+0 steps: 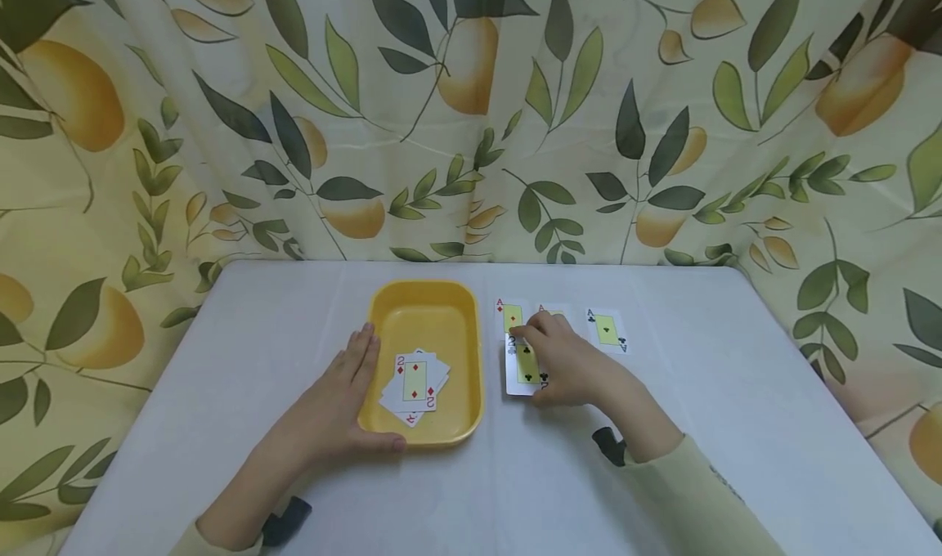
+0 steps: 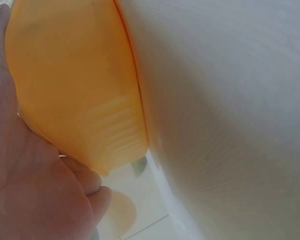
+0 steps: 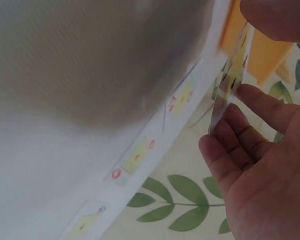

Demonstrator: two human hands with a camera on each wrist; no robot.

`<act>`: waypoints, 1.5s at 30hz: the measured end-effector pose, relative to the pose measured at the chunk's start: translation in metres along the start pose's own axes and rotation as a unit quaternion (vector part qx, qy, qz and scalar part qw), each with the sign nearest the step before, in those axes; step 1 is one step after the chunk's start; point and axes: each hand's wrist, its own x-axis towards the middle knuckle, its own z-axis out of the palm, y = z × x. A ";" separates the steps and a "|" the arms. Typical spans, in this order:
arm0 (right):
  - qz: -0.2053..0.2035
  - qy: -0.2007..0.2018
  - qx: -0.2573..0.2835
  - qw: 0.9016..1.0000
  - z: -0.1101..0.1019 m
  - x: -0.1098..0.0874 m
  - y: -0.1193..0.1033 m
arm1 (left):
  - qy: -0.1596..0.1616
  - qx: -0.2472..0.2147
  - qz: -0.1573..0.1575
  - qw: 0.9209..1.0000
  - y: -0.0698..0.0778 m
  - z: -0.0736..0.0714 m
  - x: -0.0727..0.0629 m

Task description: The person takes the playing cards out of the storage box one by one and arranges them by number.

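My right hand (image 1: pixel 570 360) pinches a two of clubs playing card (image 1: pixel 524 368) between thumb and fingers. In the right wrist view the card (image 3: pixel 232 80) is tilted, clear of the table. Just beyond it lie an ace of diamonds (image 1: pixel 513 314), a red ace (image 1: pixel 548 307) mostly hidden by the hand, and an ace of clubs (image 1: pixel 607 330). My left hand (image 1: pixel 331 401) rests against a yellow tray (image 1: pixel 425 302), straight fingers along its left rim and thumb at the near edge. Inside the tray, a two of diamonds (image 1: pixel 415 382) tops a few overlapping cards.
A white-covered table (image 1: pixel 243 327) carries the tray and the cards. Behind it hangs a curtain (image 1: pixel 471 172) printed with leaves and fruit. Dark straps (image 1: pixel 287 522) show at both wrists.
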 end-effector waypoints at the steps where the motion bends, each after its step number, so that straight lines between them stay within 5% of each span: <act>1: 0.000 -0.001 0.000 1.000 0.002 0.001 0.001 | 0.001 0.000 0.001 1.000 0.000 0.000 0.000; 9: -0.012 -0.016 -0.009 1.000 0.017 0.005 0.004 | -0.009 -0.004 -0.004 1.000 0.001 0.001 0.000; 21: 0.023 -0.046 0.001 0.999 0.025 0.011 0.006 | -0.012 -0.001 -0.005 1.000 0.003 -0.001 -0.002; 28: -0.004 -0.028 -0.005 1.000 0.018 0.010 0.002 | -0.005 0.003 0.000 1.000 0.002 -0.001 -0.001; 38: -0.075 0.026 0.024 0.997 -0.013 0.004 -0.035 | -0.010 0.006 -0.002 1.000 0.001 -0.002 -0.001; 45: -0.087 0.015 0.032 0.996 -0.010 0.012 -0.061 | -0.011 0.005 0.002 1.000 0.001 -0.003 -0.001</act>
